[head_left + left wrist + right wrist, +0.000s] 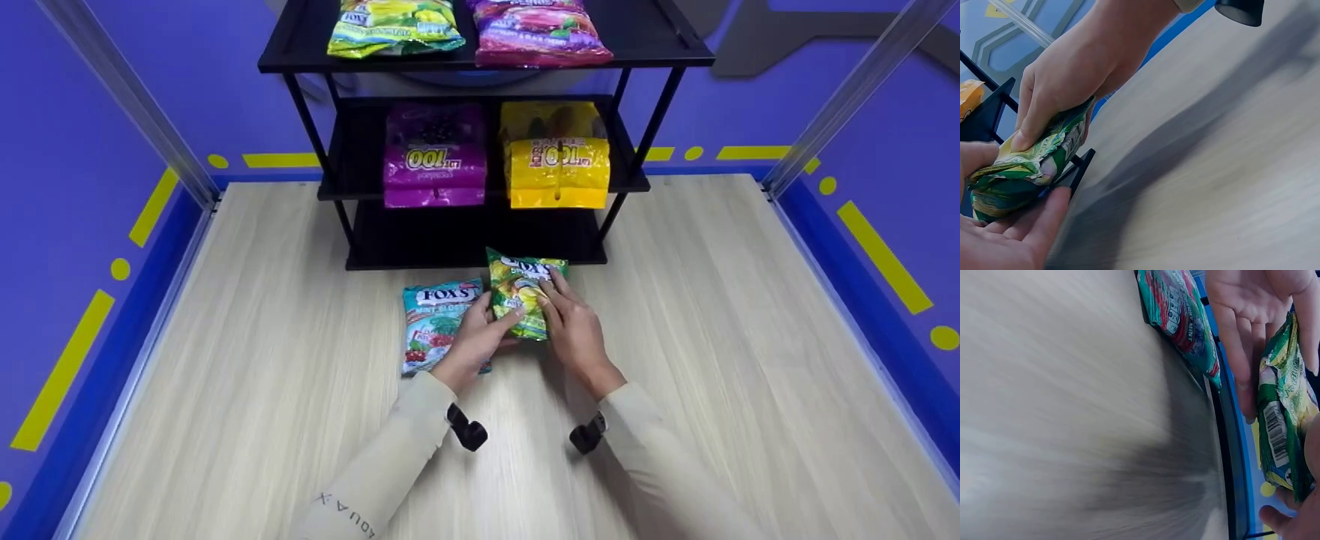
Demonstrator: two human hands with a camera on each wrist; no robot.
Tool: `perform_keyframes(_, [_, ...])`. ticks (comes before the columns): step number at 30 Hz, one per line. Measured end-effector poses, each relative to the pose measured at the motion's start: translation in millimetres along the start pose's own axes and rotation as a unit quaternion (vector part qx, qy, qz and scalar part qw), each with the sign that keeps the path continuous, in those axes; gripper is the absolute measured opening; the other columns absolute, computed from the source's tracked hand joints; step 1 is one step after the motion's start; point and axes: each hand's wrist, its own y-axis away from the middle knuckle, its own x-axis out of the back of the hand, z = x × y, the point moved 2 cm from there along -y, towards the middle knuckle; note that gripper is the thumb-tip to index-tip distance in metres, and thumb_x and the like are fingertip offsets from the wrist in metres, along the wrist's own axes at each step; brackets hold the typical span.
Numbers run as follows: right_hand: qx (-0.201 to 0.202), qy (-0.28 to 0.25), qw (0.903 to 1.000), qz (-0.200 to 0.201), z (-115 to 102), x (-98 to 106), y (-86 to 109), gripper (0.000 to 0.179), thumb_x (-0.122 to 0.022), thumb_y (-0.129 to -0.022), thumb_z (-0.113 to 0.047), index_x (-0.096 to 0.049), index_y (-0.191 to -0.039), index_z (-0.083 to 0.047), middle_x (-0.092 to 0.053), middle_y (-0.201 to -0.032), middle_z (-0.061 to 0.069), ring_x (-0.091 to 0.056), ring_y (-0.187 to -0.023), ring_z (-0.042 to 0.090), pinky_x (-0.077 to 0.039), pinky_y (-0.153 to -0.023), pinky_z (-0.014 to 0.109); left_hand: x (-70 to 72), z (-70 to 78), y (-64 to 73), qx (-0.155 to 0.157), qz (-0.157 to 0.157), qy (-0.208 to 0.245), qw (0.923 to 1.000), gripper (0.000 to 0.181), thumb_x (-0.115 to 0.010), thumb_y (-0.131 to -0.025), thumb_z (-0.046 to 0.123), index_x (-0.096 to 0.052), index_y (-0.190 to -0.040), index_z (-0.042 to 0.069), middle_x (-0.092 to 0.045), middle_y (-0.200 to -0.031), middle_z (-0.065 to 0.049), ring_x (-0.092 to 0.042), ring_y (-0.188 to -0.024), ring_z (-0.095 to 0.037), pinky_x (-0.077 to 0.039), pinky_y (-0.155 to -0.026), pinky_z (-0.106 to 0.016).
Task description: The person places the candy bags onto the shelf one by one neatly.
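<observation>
A green and yellow Fox's candy bag (512, 283) is held up between both hands, just in front of the black rack. My left hand (477, 339) has its thumb on the bag's face and its fingers stretched underneath. On the other side, my right hand (577, 326) grips the bag's right edge, fingers over the front. A barcode shows on the bag's underside (1276, 433) in the right wrist view. A teal Fox's mint candy bag (429, 326) lies on the table, partly covered by the left hand.
The three-level black rack (480, 259) stands at the back. Its top shelf carries a yellow-green candy bag (397, 26) and a pink-purple one (540, 34). A purple bag (435, 172) and a yellow bag (559, 176) occupy the middle shelf. Blue walls (67, 150) enclose the table.
</observation>
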Motion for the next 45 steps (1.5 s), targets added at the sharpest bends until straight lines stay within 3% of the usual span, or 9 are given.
perform_keyframes(8, [0.0,-0.031,0.9994,-0.019,-2,2,-0.4,0.044,-0.051,-0.101,-0.031,-0.05,-0.141,-0.013,-0.036,-0.156,0.004,-0.042,-0.138,0.028,-0.039,-0.111,0.047,3.8,-2.9,-1.0,-0.012,-0.002,0.041,0.9991,0.058,-0.054,-0.098,0.009,-0.028,-0.149,0.005,-0.055,-0.135,-0.018,-0.064,-0.111,-0.023,-0.057,-0.09,-0.033])
perform_keyframes(13, [-0.066,-0.11,0.9905,-0.05,3,4,-2.1,0.06,-0.047,-0.099,-0.047,-0.034,-0.151,-0.019,-0.022,-0.162,0.001,-0.024,-0.148,0.023,-0.027,-0.12,0.046,7.9,-1.9,0.3,-0.014,-0.007,0.057,0.9983,0.06,-0.052,-0.098,0.008,-0.025,-0.152,0.009,-0.053,-0.138,-0.015,-0.063,-0.112,-0.02,-0.055,-0.093,-0.032])
perform_keyframes(16, [-0.135,-0.189,0.9705,-0.064,7,5,-2.3,0.071,-0.048,-0.097,-0.054,-0.02,-0.155,-0.024,-0.017,-0.163,0.001,-0.026,-0.147,0.023,-0.029,-0.12,0.043,9.5,-0.7,1.0,-0.016,-0.011,0.08,0.9966,0.065,-0.052,-0.098,0.007,-0.02,-0.154,0.011,-0.05,-0.142,-0.013,-0.061,-0.114,-0.02,-0.054,-0.094,-0.032])
perform_keyframes(19, [-0.2,-0.267,0.9396,-0.074,10,5,-1.9,0.075,-0.049,-0.097,-0.052,-0.016,-0.156,-0.021,-0.026,-0.16,0.006,-0.035,-0.142,0.023,-0.035,-0.116,0.037,10.8,0.6,1.0,-0.027,-0.019,0.105,0.994,0.066,-0.051,-0.098,0.005,-0.017,-0.154,0.01,-0.047,-0.144,-0.015,-0.059,-0.117,-0.02,-0.053,-0.095,-0.031])
perform_keyframes(25, [-0.286,-0.388,0.8719,-0.083,12,0,-0.6,0.058,-0.047,-0.101,-0.041,-0.036,-0.148,-0.008,-0.054,-0.13,0.014,-0.058,-0.108,0.013,-0.05,-0.096,0.031,11.7,2.2,-1.2,-0.036,-0.025,0.129,0.9907,0.065,-0.05,-0.097,0.002,-0.02,-0.154,0.01,-0.048,-0.143,-0.015,-0.06,-0.115,-0.018,-0.054,-0.091,-0.028])
perform_keyframes(29, [-0.298,-0.456,0.8352,-0.077,11,-3,1.9,0.051,-0.048,-0.102,-0.033,-0.042,-0.142,-0.001,-0.06,-0.114,0.011,-0.065,-0.093,0.012,-0.056,-0.091,0.04,11.6,2.4,-2.4,-0.033,-0.025,0.138,0.9896,0.066,-0.049,-0.097,0.001,-0.017,-0.154,0.01,-0.045,-0.145,-0.015,-0.058,-0.118,-0.02,-0.053,-0.094,-0.03])
perform_keyframes(35, [-0.283,-0.503,0.8134,-0.072,11,-4,5.6,0.048,-0.053,-0.1,-0.024,-0.043,-0.14,0.003,-0.068,-0.098,0.004,-0.068,-0.083,0.012,-0.06,-0.076,0.03,11.0,1.7,-4.8,-0.028,-0.017,0.148,0.9885,0.07,-0.048,-0.097,0.0,-0.011,-0.156,0.011,-0.038,-0.152,-0.015,-0.051,-0.129,-0.025,-0.05,-0.101,-0.033])
perform_keyframes(40, [-0.29,-0.506,0.8101,-0.06,12,-4,6.0,0.05,-0.057,-0.098,-0.018,-0.041,-0.142,-0.001,-0.068,-0.097,0.003,-0.069,-0.08,0.012,-0.059,-0.073,0.025,10.6,0.5,-6.5,-0.031,-0.018,0.143,0.9891,0.072,-0.049,-0.097,0.0,-0.009,-0.156,0.012,-0.035,-0.154,-0.014,-0.051,-0.129,-0.025,-0.051,-0.099,-0.031])
perform_keyframes(45, [-0.305,-0.498,0.811,-0.031,12,-3,3.4,0.048,-0.059,-0.096,-0.015,-0.045,-0.141,-0.006,-0.069,-0.099,0.002,-0.069,-0.082,0.011,-0.059,-0.078,0.029,10.4,-0.4,-8.7,-0.034,-0.018,0.129,0.9909,0.071,-0.05,-0.098,0.003,-0.011,-0.156,0.014,-0.039,-0.152,-0.013,-0.053,-0.126,-0.023,-0.053,-0.096,-0.03])
